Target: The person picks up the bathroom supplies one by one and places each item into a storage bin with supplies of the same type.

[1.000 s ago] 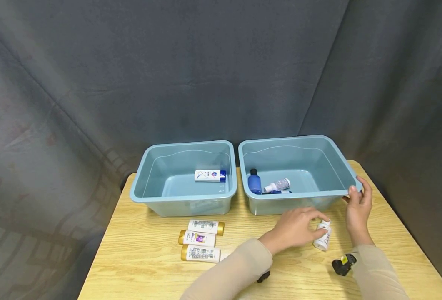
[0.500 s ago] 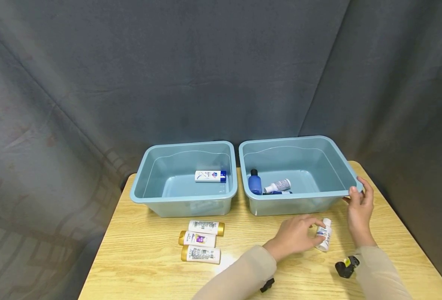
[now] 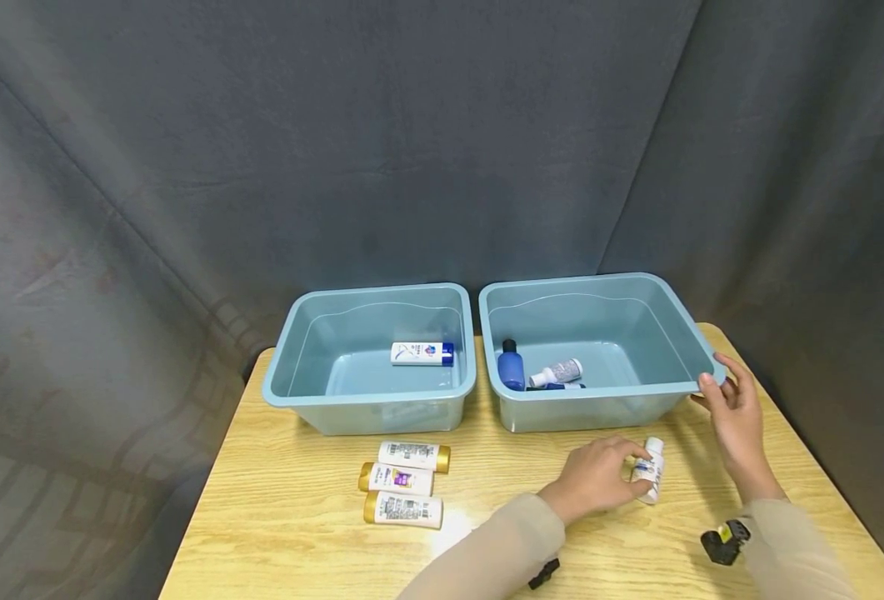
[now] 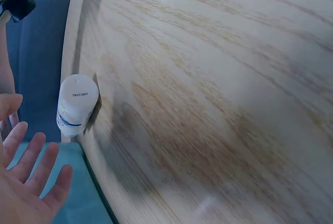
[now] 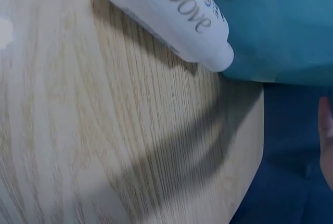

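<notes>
A small white Dove bottle [image 5: 179, 13] lies on its side on the wooden table, its cap end towards the right-hand blue bin [image 3: 599, 389]. My left hand [image 3: 599, 477] hovers over this bottle in the head view, thumb and fingertips close to its sides. In the left wrist view the fingers [image 4: 34, 148] are loosely spread, apart from the bottle [image 4: 77, 103]. At the bin's near right corner my right hand [image 3: 740, 421] holds the rim, thumb in front and fingers around the side. The right wrist view shows only one finger [image 5: 325, 125] at its edge.
A second blue bin [image 3: 367, 402] on the left holds a white bottle with a blue cap [image 3: 422, 353]. Inside the right bin lie a blue bottle [image 3: 511, 369] and a white patterned bottle [image 3: 557, 372]. Three white gold-capped bottles [image 3: 402, 480] lie in front of the left bin.
The white Dove bottle has turned slightly on the table, a different side of its label showing. My left hand has shifted a little right. My right wrist has swung outward, its fingers staying at the rim.
</notes>
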Tool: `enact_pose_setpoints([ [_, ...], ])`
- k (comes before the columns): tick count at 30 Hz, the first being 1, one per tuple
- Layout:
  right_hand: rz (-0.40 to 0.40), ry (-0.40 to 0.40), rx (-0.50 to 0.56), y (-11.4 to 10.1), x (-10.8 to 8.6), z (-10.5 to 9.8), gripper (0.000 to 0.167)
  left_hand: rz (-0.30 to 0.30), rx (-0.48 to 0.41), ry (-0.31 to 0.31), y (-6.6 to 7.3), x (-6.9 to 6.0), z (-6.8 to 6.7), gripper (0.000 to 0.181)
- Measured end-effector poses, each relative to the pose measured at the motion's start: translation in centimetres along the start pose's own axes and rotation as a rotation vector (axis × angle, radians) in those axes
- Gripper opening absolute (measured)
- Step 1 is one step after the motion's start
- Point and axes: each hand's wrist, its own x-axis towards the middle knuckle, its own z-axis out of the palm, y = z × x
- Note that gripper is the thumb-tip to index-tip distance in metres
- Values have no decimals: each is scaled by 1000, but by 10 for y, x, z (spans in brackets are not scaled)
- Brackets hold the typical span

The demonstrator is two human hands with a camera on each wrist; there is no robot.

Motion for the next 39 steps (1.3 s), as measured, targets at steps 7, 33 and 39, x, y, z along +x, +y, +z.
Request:
enact_pose_setpoints([
  [7,-98,-140,76,-3,0,-12,53,-24,32,-7,1,4,5,38],
  [33,-87,-272,-527,-29,20,-38,57,-153,-51,1,13,9,25,58],
  [39,-29,-248,-549,-25,19,-37,59,-198,-24,34,23,11,34,67],
])
